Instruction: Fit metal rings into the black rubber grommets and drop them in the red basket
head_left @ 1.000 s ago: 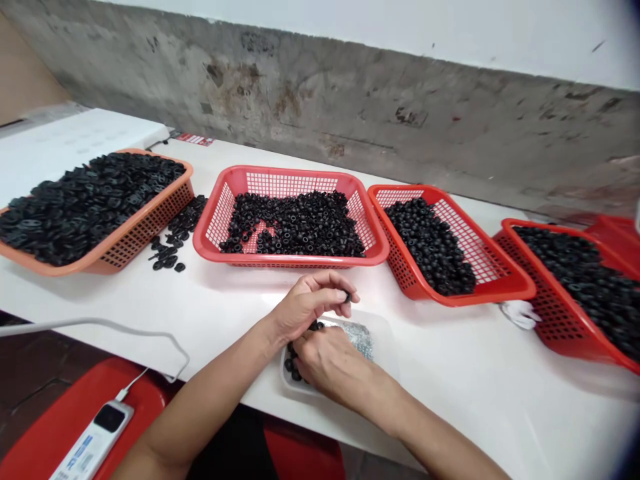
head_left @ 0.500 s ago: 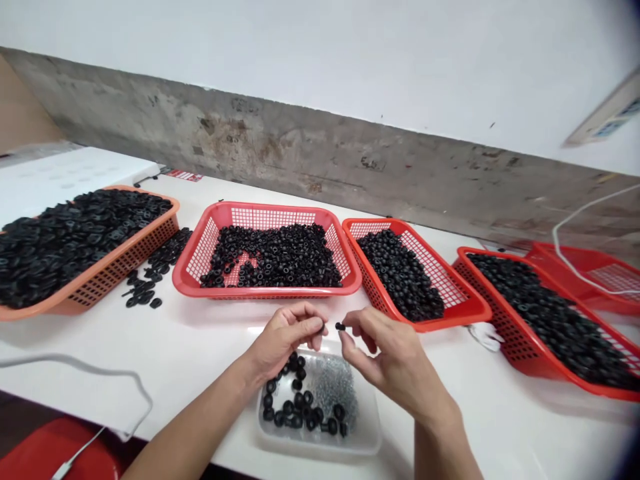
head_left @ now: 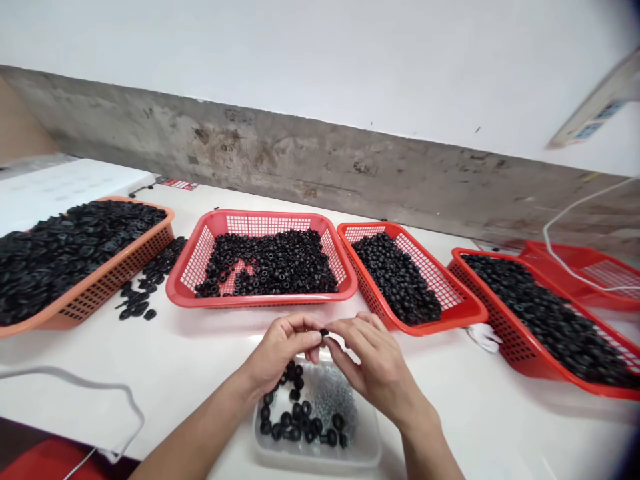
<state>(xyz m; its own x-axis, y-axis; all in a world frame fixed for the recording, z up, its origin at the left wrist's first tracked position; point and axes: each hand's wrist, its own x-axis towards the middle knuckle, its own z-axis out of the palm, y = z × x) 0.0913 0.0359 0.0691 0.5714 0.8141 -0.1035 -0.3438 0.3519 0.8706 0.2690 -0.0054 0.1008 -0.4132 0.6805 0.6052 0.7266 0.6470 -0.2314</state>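
My left hand (head_left: 291, 343) and my right hand (head_left: 369, 357) meet above the near side of a clear plastic tub (head_left: 367, 453). Between their fingertips is a small black plastic part (head_left: 324, 332), pinched from both sides. Whether it is one piece or two pressed together is hard to see, as the fingers cover most of it. Inside the tub lie several round black knobs (head_left: 295, 433) on the left and front, and a heap of small shiny metal pieces (head_left: 336, 400) on the right.
Behind my hands stands a red basket (head_left: 260, 301) of small black rings. To its right are a second red basket (head_left: 463, 313) and a third (head_left: 525, 357), both with black parts. An orange basket (head_left: 115, 273) is at left, loose black pieces (head_left: 135, 303) beside it. A grey cable (head_left: 90, 380) crosses the table.
My two hands have come together. The small black piece that my right fingers held apart is now against my left fingertips. The view has shifted slightly.
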